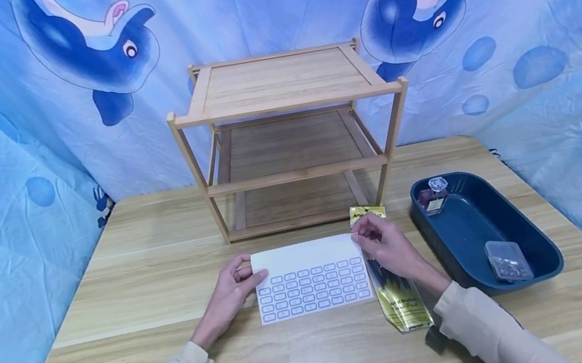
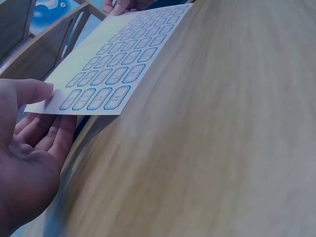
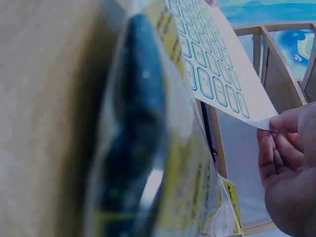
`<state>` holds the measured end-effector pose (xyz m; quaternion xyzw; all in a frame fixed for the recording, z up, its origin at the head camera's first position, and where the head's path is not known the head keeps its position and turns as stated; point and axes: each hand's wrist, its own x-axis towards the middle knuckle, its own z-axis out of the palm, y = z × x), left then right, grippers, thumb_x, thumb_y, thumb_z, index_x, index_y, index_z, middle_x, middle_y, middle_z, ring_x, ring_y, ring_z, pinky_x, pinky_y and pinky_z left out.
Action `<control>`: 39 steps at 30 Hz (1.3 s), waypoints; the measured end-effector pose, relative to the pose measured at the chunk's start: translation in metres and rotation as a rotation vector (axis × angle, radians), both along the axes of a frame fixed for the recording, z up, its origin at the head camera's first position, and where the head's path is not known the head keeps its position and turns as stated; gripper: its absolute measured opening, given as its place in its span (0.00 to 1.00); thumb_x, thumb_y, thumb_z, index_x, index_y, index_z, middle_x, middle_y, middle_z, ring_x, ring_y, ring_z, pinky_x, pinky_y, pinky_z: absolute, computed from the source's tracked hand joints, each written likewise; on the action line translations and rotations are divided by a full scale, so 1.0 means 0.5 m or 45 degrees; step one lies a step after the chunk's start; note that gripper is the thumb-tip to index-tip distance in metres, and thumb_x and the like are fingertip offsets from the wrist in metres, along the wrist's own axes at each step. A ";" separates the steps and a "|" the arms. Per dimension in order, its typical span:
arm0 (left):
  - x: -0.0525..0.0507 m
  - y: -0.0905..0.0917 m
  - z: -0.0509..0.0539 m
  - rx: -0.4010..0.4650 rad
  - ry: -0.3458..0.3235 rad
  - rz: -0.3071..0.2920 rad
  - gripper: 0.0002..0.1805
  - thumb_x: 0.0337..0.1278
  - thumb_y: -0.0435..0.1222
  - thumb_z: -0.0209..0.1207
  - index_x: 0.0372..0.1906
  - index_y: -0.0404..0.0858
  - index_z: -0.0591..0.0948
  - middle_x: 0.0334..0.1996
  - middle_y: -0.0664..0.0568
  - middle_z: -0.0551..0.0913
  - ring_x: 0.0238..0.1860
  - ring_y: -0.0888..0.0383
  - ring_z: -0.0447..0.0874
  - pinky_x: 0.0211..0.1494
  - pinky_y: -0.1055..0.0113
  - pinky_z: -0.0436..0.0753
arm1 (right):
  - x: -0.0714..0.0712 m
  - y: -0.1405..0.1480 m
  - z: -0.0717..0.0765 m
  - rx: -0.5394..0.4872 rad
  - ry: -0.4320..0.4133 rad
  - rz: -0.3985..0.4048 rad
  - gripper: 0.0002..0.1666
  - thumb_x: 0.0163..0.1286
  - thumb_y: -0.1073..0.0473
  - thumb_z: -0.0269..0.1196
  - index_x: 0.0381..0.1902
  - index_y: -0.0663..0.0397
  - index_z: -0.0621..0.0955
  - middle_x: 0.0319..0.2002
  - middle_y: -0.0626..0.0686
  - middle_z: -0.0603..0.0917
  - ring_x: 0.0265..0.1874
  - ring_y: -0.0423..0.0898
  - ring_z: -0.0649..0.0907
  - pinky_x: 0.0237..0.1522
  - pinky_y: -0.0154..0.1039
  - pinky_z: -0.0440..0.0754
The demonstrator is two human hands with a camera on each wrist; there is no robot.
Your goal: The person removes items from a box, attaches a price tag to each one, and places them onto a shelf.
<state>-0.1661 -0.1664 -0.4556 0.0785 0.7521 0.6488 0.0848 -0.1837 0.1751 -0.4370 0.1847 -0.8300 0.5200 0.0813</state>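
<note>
A white sheet of blue-bordered label stickers [image 1: 311, 277] is held up between both hands, its printed side facing me. My left hand [image 1: 232, 287] pinches its left edge, thumb on the front and fingers behind, as the left wrist view shows on the sticker sheet [image 2: 106, 64]. At the upper right corner my right hand [image 1: 385, 246] pinches the sheet between thumb and fingertips. Beneath the right hand and wrist lies a clear and yellow packet of artist brushes [image 1: 402, 304], partly covered by them. Close up and blurred, that packet [image 3: 143, 123] fills much of the right wrist view.
A three-tier wooden shelf [image 1: 286, 105] stands at the back of the wooden table [image 1: 114, 301]. To the right is a dark blue tub [image 1: 472, 215] containing a perfume-like bottle [image 1: 434, 199] and a small clear plastic box [image 1: 508, 260]. A blue dolphin-print curtain [image 1: 262, 6] hangs behind.
</note>
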 end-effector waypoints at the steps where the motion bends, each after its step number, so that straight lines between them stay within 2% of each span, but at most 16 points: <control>1: 0.001 0.001 0.000 0.007 -0.002 -0.006 0.18 0.69 0.30 0.61 0.58 0.28 0.73 0.44 0.37 0.89 0.39 0.54 0.88 0.40 0.71 0.80 | 0.000 0.000 0.000 0.000 0.002 -0.002 0.05 0.73 0.71 0.63 0.44 0.59 0.80 0.35 0.52 0.83 0.34 0.49 0.79 0.34 0.33 0.75; 6: 0.003 0.001 -0.002 0.028 0.007 -0.041 0.21 0.71 0.29 0.60 0.62 0.22 0.73 0.47 0.34 0.87 0.43 0.54 0.89 0.51 0.67 0.85 | 0.000 0.000 0.001 -0.008 0.002 -0.008 0.06 0.73 0.72 0.63 0.44 0.60 0.80 0.35 0.52 0.83 0.33 0.48 0.79 0.33 0.33 0.76; 14: 0.003 0.005 -0.001 0.027 -0.004 -0.034 0.21 0.71 0.29 0.60 0.62 0.21 0.74 0.49 0.33 0.86 0.46 0.53 0.88 0.53 0.67 0.85 | 0.004 -0.002 0.005 0.055 0.013 -0.046 0.08 0.70 0.71 0.66 0.45 0.61 0.81 0.37 0.52 0.84 0.36 0.47 0.81 0.37 0.34 0.80; 18: 0.004 0.006 0.001 0.019 -0.009 -0.020 0.21 0.71 0.29 0.60 0.61 0.22 0.74 0.50 0.34 0.86 0.47 0.52 0.88 0.53 0.68 0.85 | 0.010 -0.007 0.011 0.129 0.056 -0.093 0.11 0.69 0.69 0.68 0.49 0.63 0.82 0.41 0.54 0.84 0.41 0.49 0.82 0.43 0.41 0.83; 24: 0.004 0.006 0.002 0.031 -0.012 -0.014 0.20 0.70 0.29 0.61 0.61 0.22 0.75 0.50 0.34 0.86 0.46 0.52 0.88 0.54 0.67 0.85 | 0.021 -0.015 0.023 0.235 0.119 -0.120 0.15 0.70 0.66 0.68 0.52 0.63 0.82 0.47 0.57 0.83 0.47 0.55 0.82 0.50 0.53 0.82; 31: 0.003 0.007 -0.001 0.033 -0.023 -0.026 0.19 0.72 0.29 0.59 0.61 0.23 0.74 0.46 0.36 0.88 0.44 0.55 0.88 0.53 0.69 0.84 | 0.039 -0.036 0.029 0.212 0.118 -0.047 0.14 0.70 0.65 0.69 0.52 0.60 0.82 0.47 0.54 0.84 0.48 0.52 0.82 0.51 0.53 0.83; 39: 0.004 0.011 -0.001 0.031 -0.063 -0.013 0.19 0.72 0.30 0.59 0.61 0.25 0.73 0.43 0.37 0.89 0.41 0.54 0.89 0.50 0.68 0.85 | 0.056 -0.081 0.028 0.174 0.198 0.075 0.13 0.66 0.68 0.71 0.49 0.59 0.84 0.45 0.52 0.86 0.45 0.47 0.84 0.50 0.47 0.85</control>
